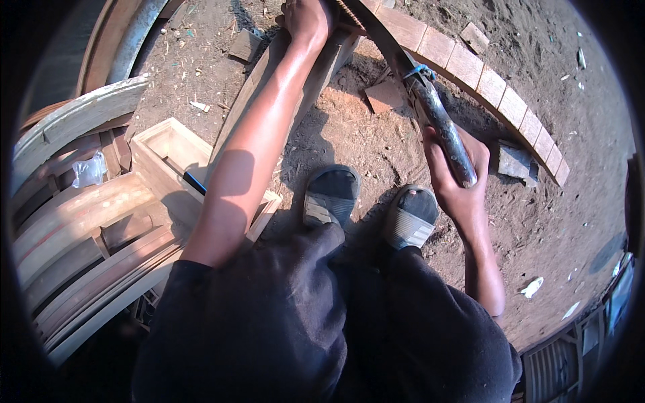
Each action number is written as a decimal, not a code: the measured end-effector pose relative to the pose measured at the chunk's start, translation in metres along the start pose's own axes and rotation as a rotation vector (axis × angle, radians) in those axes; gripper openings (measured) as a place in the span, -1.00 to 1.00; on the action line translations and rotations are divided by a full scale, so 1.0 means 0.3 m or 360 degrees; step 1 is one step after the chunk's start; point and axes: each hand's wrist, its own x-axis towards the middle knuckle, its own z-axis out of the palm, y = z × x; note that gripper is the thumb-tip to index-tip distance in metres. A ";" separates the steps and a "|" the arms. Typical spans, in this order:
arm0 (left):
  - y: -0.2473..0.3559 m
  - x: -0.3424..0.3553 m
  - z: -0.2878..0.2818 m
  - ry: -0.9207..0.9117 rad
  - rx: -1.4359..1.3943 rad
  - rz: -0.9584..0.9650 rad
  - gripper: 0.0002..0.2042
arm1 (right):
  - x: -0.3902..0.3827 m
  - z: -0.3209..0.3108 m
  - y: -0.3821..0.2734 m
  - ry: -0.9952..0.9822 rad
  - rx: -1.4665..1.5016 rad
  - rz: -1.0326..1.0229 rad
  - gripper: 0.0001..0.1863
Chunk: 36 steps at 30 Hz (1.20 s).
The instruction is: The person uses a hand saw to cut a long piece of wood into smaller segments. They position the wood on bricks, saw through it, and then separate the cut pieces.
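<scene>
Sunlit bare earth [571,221], dry and crumbly, spreads under the work, scattered with chips, and pale sawdust [342,101] lies ahead of the feet. The right hand [462,164] is closed around the handle of a handsaw [437,114], its wrist bent and the forearm rising from the lower right. The left arm reaches almost straight forward, and the left hand [309,20] is bunched at the top edge, over the far end of a timber support [322,74]; its fingers are partly cut off, so I cannot tell how tightly they are curled or what they grip.

The saw lies between the hands, slanting up and leftward from the right one. Its handle is dark, rounded and worn, with blue binding near the blade; the dark metal blade narrows, shows teeth along its left edge and runs out of view near the left hand. Whether it touches wood is unclear.

Just right of it curves an arc of pale, rough-faced wooden segments [494,87] with visible joints. A flat brown offcut [384,96] lies near the blade. Two ridged sandals [332,195] stand below. Farther left are an open-topped wooden box [171,144], stacked curved timbers [80,215] and crumpled clear plastic [89,169].
</scene>
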 end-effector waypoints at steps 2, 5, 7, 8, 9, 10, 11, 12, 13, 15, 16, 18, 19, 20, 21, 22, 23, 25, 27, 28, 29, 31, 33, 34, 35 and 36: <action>-0.033 0.005 -0.031 0.0115 0.0491 0.0367 -0.63 | -0.097 -0.047 0.043 0.0008 -0.0352 -0.0252 -0.81; 0.042 -0.028 0.002 0.0003 0.0563 0.0144 -0.65 | -0.199 -0.157 -0.017 -0.0185 -0.0487 -0.0011 -0.82; 0.034 -0.026 0.015 0.0017 0.0508 0.0203 -0.63 | -0.207 -0.179 -0.033 -0.0207 -0.0561 0.0032 -0.82; 0.021 -0.026 0.024 0.0025 0.0490 0.0245 -0.62 | -0.184 -0.163 -0.008 -0.0137 -0.0498 -0.0074 -0.82; 0.017 -0.025 0.006 0.0052 0.0518 0.0298 -0.61 | -0.124 -0.120 0.030 -0.0083 -0.0389 -0.0195 -0.82; 0.019 -0.025 -0.007 0.0047 0.0439 0.0241 -0.60 | -0.063 -0.076 0.036 -0.0112 -0.0191 -0.0076 -0.80; 0.037 -0.038 -0.010 0.0022 0.0320 0.0169 -0.59 | -0.011 -0.035 0.079 0.0171 -0.0493 -0.0518 -0.79; 0.042 -0.043 -0.015 0.0000 0.0212 0.0100 -0.58 | 0.037 -0.002 -0.012 0.0075 -0.0064 -0.0116 -0.78; -0.029 0.015 -0.013 0.0059 0.0088 -0.0129 -0.55 | 0.079 -0.006 -0.061 -0.0073 -0.0032 -0.0049 -0.78; 0.029 -0.026 -0.009 -0.0020 0.0245 -0.0093 -0.56 | 0.082 -0.015 -0.063 -0.0142 0.0072 0.0003 -0.77; 0.049 -0.034 -0.026 -0.0030 0.0344 -0.0077 -0.57 | 0.059 -0.021 -0.056 -0.0147 -0.0021 -0.0034 -0.79; 0.012 -0.010 -0.025 0.0063 0.0386 0.0043 -0.58 | -0.020 -0.067 -0.036 -0.0215 -0.0241 -0.0040 -0.83; 0.017 -0.017 -0.026 0.0061 0.0529 0.0054 -0.60 | -0.060 -0.092 0.009 -0.0185 -0.0318 -0.0164 -0.84; 0.052 -0.025 0.018 0.0010 0.0581 0.0059 -0.61 | -0.106 -0.133 0.002 -0.0109 -0.0483 -0.0262 -0.86; 0.066 -0.038 0.017 0.0013 0.0563 0.0140 -0.64 | -0.135 -0.137 -0.020 -0.0034 -0.0422 -0.0151 -0.87; 0.063 -0.040 0.024 0.0017 0.0508 0.0159 -0.64 | -0.127 -0.131 -0.035 -0.0056 -0.0386 -0.0132 -0.87; 0.058 -0.040 0.015 0.0035 0.0474 0.0181 -0.64 | -0.107 -0.120 -0.043 -0.0089 -0.0328 -0.0124 -0.87; 0.041 -0.036 0.008 0.0067 0.0537 0.0181 -0.63 | -0.045 -0.082 0.001 -0.0138 -0.0227 -0.0087 -0.87; -0.027 0.002 0.009 -0.0019 -0.0045 -0.0105 -0.54 | 0.054 -0.001 0.011 0.0046 -0.0234 -0.0293 -0.82; -0.056 0.009 0.011 -0.0025 -0.0178 -0.0125 -0.53 | 0.089 0.019 -0.058 -0.0102 -0.0025 0.0021 -0.80; -0.084 0.015 0.015 -0.0030 -0.0308 -0.0146 -0.51 | 0.082 0.012 -0.055 -0.0116 0.0004 0.0002 -0.80; 0.004 -0.024 -0.005 0.0075 -0.0137 -0.0216 -0.57 | 0.074 -0.002 -0.015 -0.0131 0.0066 -0.0046 -0.79; -0.056 0.004 0.008 0.0195 0.0448 0.0151 -0.62 | -0.018 -0.036 0.039 -0.0098 -0.0105 -0.0122 -0.82; -0.076 0.003 0.033 0.0232 0.0699 0.0307 -0.65 | -0.064 -0.085 0.040 -0.0182 -0.0202 -0.0071 -0.82; -0.006 -0.029 0.036 0.0014 0.0478 0.0297 -0.68 | -0.114 -0.111 0.041 -0.0127 -0.0240 -0.0046 -0.83; -0.020 -0.023 0.027 0.0043 0.0467 0.0303 -0.68 | -0.136 -0.117 0.035 -0.0094 -0.0256 -0.0049 -0.83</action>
